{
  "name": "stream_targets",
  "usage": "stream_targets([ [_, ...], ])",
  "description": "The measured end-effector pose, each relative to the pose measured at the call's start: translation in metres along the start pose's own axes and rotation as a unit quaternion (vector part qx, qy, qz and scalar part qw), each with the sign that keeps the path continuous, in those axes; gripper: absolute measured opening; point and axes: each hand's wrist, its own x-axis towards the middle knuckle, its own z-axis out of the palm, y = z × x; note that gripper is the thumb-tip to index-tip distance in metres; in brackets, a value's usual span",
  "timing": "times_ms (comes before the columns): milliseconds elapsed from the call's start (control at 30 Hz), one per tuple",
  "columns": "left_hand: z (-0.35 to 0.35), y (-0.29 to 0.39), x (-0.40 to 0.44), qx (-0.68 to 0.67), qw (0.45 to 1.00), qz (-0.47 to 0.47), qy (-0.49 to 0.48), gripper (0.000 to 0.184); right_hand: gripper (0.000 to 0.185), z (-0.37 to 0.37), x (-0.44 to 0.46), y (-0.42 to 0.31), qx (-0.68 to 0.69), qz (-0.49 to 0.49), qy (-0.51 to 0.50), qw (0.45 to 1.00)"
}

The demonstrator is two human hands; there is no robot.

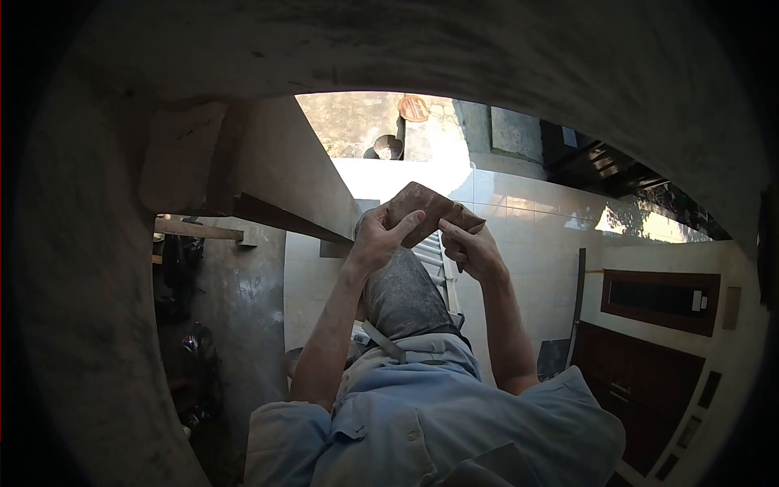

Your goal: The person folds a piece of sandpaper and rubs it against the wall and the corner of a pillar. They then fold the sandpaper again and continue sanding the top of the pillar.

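A brown, rough-looking sheet, folded or curled at its right end, is held up between my two hands above my knees. My left hand pinches its left side, thumb on the near face. At the right end, my right hand grips the sheet near the curled edge, with the index finger along it. A small dark thing shows below the right hand's fingers, too small to make out. Grey, dusty trousers are beneath the hands.
Part of a ladder shows behind my legs, far above a tiled floor. A wide beam slants in at left. Pale concrete surfaces surround the view. Lower right has a dark wooden door; a round basin lies outside.
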Motion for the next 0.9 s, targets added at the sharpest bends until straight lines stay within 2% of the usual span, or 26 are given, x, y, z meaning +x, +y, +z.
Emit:
stream_targets([
  [67, -0.002, -0.001, 0.0, 0.041, 0.999, 0.004, 0.014, 0.036, 0.019, 0.005, 0.0, -0.002, -0.051, -0.007, 0.017, 0.999],
  [167, -0.002, -0.003, 0.0, 0.089, 0.995, 0.042, 0.029, 0.036, 0.033, 0.005, 0.004, 0.005, -0.146, -0.005, 0.069, 0.987],
  [300, -0.004, -0.011, 0.001, 0.113, 0.99, 0.066, 0.041, 0.036, 0.033, 0.009, 0.006, 0.016, -0.164, -0.019, 0.096, 0.982],
  [367, -0.002, -0.015, 0.0, 0.001, 0.999, 0.034, 0.033, 0.031, 0.026, 0.014, 0.008, 0.02, -0.159, -0.037, 0.118, 0.98],
  [500, 0.0, -0.014, -0.007, -0.184, 0.983, -0.018, -0.006, 0.029, 0.028, 0.017, 0.004, 0.013, -0.124, -0.03, 0.094, 0.987],
  [567, 0.007, -0.008, -0.01, -0.243, 0.97, -0.014, 0.005, 0.03, 0.03, 0.01, 0.004, 0.011, -0.109, -0.012, 0.082, 0.991],
  [600, 0.01, -0.005, -0.012, -0.272, 0.962, -0.012, 0.012, 0.031, 0.031, 0.012, 0.007, 0.015, -0.053, -0.033, 0.081, 0.995],
  [667, 0.01, -0.006, -0.01, -0.29, 0.957, -0.006, -0.007, 0.033, 0.034, 0.02, 0.013, 0.026, 0.059, -0.075, 0.08, 0.992],
  [767, 0.009, -0.006, -0.008, -0.305, 0.952, 0.004, -0.002, 0.034, 0.05, 0.014, 0.012, 0.027, 0.118, -0.064, -0.006, 0.991],
  [867, 0.006, -0.004, -0.007, -0.258, 0.966, 0.007, 0.021, 0.034, 0.051, 0.013, 0.01, 0.022, 0.092, -0.051, 0.007, 0.994],
  [900, 0.003, -0.002, -0.007, -0.233, 0.972, 0.007, 0.029, 0.034, 0.046, 0.014, 0.009, 0.02, 0.085, -0.049, 0.022, 0.995],
])
